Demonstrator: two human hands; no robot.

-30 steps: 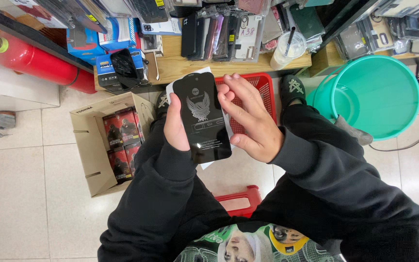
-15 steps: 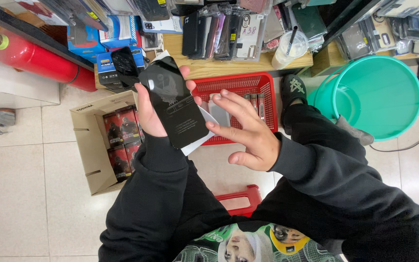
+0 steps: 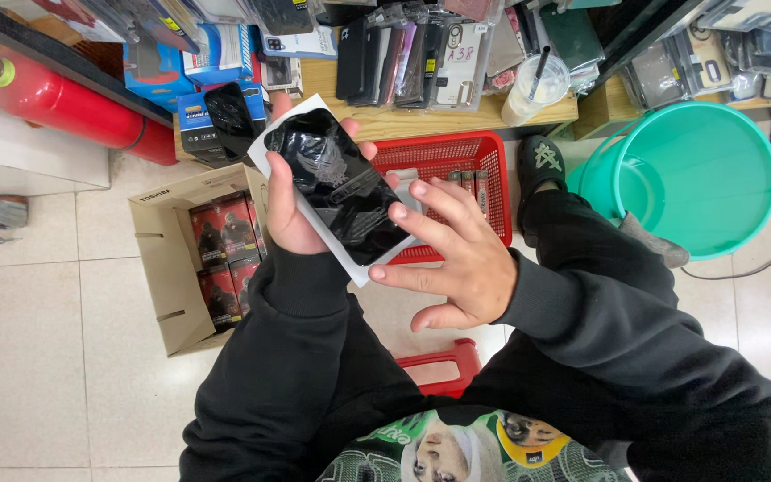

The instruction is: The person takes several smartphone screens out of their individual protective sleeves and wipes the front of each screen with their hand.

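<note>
Far to the left of the red basket (image 3: 457,170), a red fire extinguisher (image 3: 64,103) lies on the floor against the shelf base. Nearer the basket, just left of it, stands an open cardboard box (image 3: 167,268) with red packets inside.

My left hand (image 3: 292,210) comes next, raised over the basket's left edge. It is clamped on a glossy black phone case (image 3: 341,187) with a white card behind it: my thumb lies along the case's left edge, and my fingertips (image 3: 369,150) curl round the far right edge, so the case sits flat against my palm, tilted, its face turned up toward me. The case covers the basket's left corner from view.

My right hand (image 3: 452,254) is over the basket's front rim, fingers spread apart and loose. Its forefinger tip (image 3: 401,212) rests against the case's lower right edge; the other fingers are clear of it, holding nothing.

Right of the basket, well apart, a teal plastic tub (image 3: 702,174) sits on the tiles, with my black shoe (image 3: 542,161) between it and the basket.
</note>
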